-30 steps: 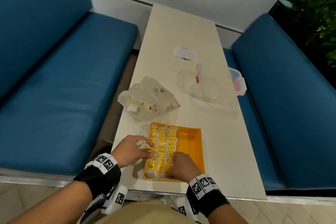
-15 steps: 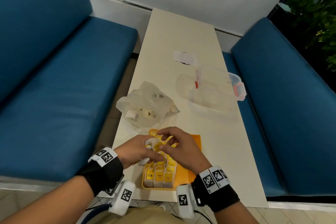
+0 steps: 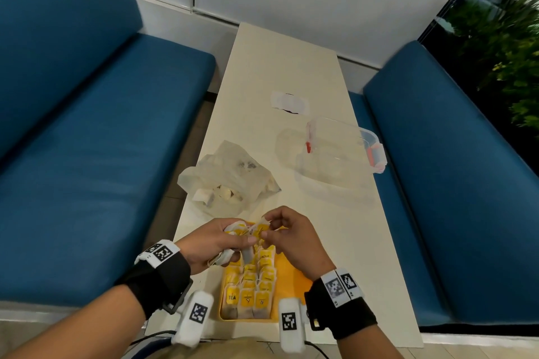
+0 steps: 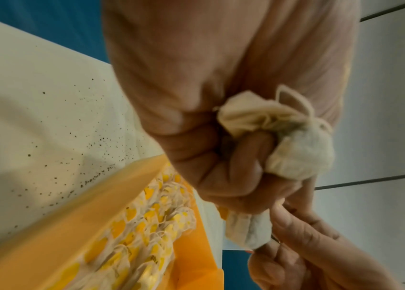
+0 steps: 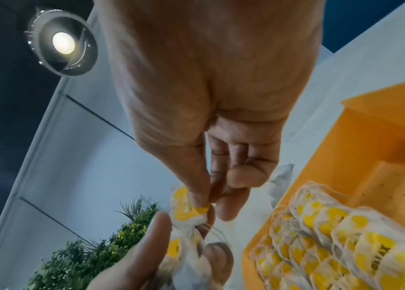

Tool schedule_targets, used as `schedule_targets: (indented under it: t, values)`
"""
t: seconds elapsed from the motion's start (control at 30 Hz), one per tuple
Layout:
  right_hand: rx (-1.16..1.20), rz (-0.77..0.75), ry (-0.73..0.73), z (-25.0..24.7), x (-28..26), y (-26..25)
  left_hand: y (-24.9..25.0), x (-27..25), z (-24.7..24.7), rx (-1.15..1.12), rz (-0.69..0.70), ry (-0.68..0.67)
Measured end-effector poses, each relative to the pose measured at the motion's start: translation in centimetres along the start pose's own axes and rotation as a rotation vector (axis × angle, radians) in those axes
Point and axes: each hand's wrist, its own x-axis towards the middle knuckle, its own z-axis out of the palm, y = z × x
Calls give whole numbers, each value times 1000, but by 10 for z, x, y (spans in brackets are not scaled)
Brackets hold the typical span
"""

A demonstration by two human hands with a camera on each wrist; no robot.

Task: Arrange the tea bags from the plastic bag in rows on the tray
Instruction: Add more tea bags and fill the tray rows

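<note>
An orange tray [image 3: 291, 274] at the table's near edge holds three rows of tea bags [image 3: 256, 283] with yellow tags. Above its far end, my left hand [image 3: 213, 242] grips a bunch of white tea bags [image 4: 293, 145]. My right hand [image 3: 288, 236] pinches the yellow tag of one tea bag [image 5: 186, 206] in that bunch, thumb against fingertips. The crumpled plastic bag [image 3: 230, 181] with a few tea bags inside lies beyond the tray, to the left. The tray's right part shows bare orange [image 5: 382, 153].
An open clear plastic container [image 3: 338, 154] with red clips sits on the right of the white table [image 3: 277, 61]. A small white paper [image 3: 288, 102] lies farther back. Blue benches [image 3: 87, 169] flank the table; a plant [image 3: 510, 46] stands far right.
My right hand has lifted off the tea bags in the tray and come up to the bunch in my left hand, where it now pinches a tag. Both hands have risen.
</note>
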Motion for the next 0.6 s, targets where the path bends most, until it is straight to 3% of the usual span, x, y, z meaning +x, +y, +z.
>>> schedule_targets:
  t: [0.07, 0.27, 0.5, 0.6]
  values:
    - [-14, -28, -19, -1, 1, -1, 3, 1, -2, 7, -6, 14]
    - [-229, -296, -1, 3, 4, -2, 14, 5, -5, 44, -10, 56]
    - [-295, -321, 69, 2, 7, -4, 21, 7, -6, -69, -53, 85]
    - [-346, -437, 119, 0, 7, -3, 22, 10, -6, -119, -75, 96]
